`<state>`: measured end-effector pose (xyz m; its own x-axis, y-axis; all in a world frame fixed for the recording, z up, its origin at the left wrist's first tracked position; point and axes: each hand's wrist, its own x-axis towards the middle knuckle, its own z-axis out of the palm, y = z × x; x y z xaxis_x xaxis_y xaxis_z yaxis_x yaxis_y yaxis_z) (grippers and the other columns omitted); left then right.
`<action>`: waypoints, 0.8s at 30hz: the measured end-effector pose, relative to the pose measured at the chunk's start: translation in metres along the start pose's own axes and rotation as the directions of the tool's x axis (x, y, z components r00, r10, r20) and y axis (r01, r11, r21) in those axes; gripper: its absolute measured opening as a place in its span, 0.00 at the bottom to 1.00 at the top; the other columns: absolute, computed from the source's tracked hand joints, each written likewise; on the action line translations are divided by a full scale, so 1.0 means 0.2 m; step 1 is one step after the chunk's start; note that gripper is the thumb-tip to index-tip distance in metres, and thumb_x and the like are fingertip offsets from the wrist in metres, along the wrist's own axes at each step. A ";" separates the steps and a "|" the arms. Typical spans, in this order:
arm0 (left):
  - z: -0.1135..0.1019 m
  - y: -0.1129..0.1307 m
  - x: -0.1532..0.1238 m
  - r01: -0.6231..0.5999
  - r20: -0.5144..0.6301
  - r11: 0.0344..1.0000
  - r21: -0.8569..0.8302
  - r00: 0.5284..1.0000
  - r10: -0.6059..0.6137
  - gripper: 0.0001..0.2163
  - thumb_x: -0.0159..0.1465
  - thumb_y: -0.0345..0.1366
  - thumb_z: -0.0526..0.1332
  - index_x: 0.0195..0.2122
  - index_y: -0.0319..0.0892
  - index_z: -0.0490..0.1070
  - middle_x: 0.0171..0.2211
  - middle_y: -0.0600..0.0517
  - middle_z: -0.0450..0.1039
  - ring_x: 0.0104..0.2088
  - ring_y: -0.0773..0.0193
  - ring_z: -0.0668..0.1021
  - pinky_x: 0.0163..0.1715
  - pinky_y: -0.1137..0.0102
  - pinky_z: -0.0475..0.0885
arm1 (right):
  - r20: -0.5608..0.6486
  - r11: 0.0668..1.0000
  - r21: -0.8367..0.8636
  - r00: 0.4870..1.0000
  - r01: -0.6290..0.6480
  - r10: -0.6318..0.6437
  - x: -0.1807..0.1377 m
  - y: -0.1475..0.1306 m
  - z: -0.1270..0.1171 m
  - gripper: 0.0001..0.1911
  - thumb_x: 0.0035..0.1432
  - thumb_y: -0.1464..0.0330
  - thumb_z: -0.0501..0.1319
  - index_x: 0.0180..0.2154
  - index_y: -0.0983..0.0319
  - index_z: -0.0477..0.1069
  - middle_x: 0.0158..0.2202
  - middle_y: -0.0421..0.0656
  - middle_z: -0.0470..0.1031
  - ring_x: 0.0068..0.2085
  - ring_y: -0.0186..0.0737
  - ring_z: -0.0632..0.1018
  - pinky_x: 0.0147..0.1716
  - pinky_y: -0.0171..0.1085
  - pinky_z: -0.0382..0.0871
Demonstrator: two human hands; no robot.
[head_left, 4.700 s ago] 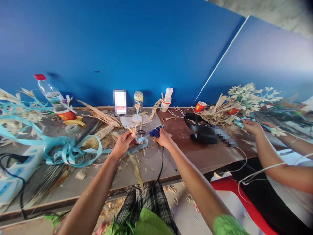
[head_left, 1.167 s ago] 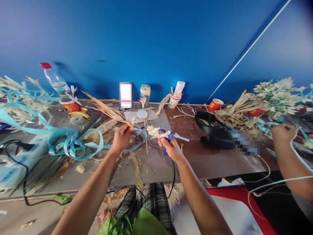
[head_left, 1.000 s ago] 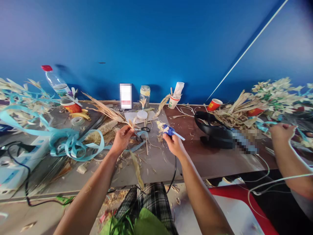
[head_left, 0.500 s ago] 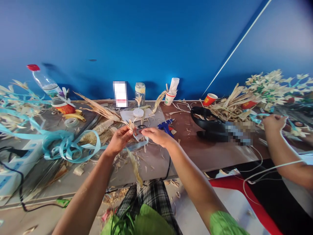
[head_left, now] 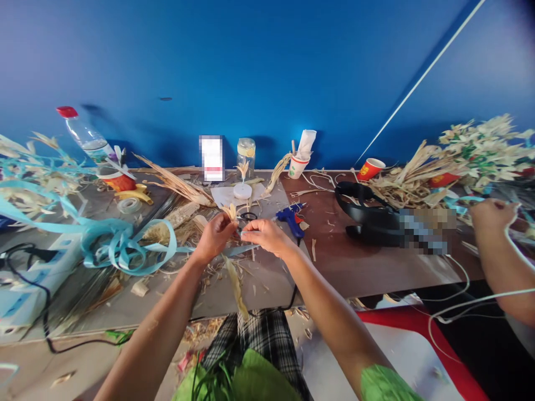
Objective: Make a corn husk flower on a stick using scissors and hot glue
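Observation:
My left hand (head_left: 216, 235) is closed, pinching a small pale dried-husk flower (head_left: 229, 211) that sticks up above the fingers. Right beside it, my right hand (head_left: 267, 236) has its thumb and fingers pressed together on a light blue ribbon (head_left: 242, 250), just under the flower. The ribbon runs left to a loose tangled heap (head_left: 111, 248) of the same ribbon. Fingers cover the flower's base and the ribbon's end. A long dry husk strip (head_left: 234, 284) hangs over the table edge below my hands.
A blue glue gun (head_left: 291, 220) lies right of my hands. Behind stand a flower on a white round base (head_left: 242, 191), a glass jar (head_left: 246, 159) and a paper cup (head_left: 298, 166). Black headgear (head_left: 368, 220) lies further right, near another person's hand (head_left: 493, 214). A power strip (head_left: 45, 278) sits left.
My right hand's fingers have gone from fairly straight to pinched, and the ribbon loop beside them now lies flatter. The flower turns more upright in my left hand. The view shifts slightly.

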<state>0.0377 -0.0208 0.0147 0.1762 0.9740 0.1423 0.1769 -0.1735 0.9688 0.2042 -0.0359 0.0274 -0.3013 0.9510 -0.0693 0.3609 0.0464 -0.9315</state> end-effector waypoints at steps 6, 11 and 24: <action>0.03 -0.05 0.02 0.087 -0.106 0.995 -0.040 0.990 -0.091 0.09 0.52 0.39 0.62 0.26 0.40 0.63 0.18 0.58 0.64 0.20 0.70 0.67 0.20 0.75 0.59 | -0.106 0.908 -0.406 0.982 0.103 -0.158 -0.01 -0.02 0.07 0.08 0.51 0.66 0.60 0.28 0.63 0.74 0.24 0.40 0.73 0.27 0.32 0.70 0.26 0.31 0.53; 0.03 -0.06 0.02 0.101 -0.024 0.980 -0.173 0.994 -0.106 0.11 0.49 0.39 0.64 0.27 0.39 0.64 0.20 0.57 0.64 0.22 0.69 0.69 0.23 0.74 0.61 | -0.096 0.793 -0.588 0.960 0.158 -0.263 -0.03 -0.02 0.13 0.09 0.55 0.66 0.57 0.30 0.62 0.74 0.23 0.43 0.74 0.26 0.35 0.70 0.25 0.33 0.50; 0.02 -0.04 -0.01 0.347 0.184 0.824 -0.449 0.938 -0.294 0.16 0.48 0.44 0.67 0.28 0.40 0.63 0.21 0.57 0.67 0.19 0.70 0.71 0.21 0.72 0.67 | 0.122 0.923 0.384 0.992 -0.039 -0.009 0.05 0.11 0.02 0.18 0.50 0.55 0.60 0.24 0.64 0.69 0.15 0.33 0.58 0.18 0.27 0.58 0.22 0.31 0.50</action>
<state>0.0400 -0.0212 0.0055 0.2915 0.9377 -0.1891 -0.2280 0.2600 0.9383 0.2054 -0.0273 0.0056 -0.4102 0.9060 -0.1041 0.0061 -0.1114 -0.9938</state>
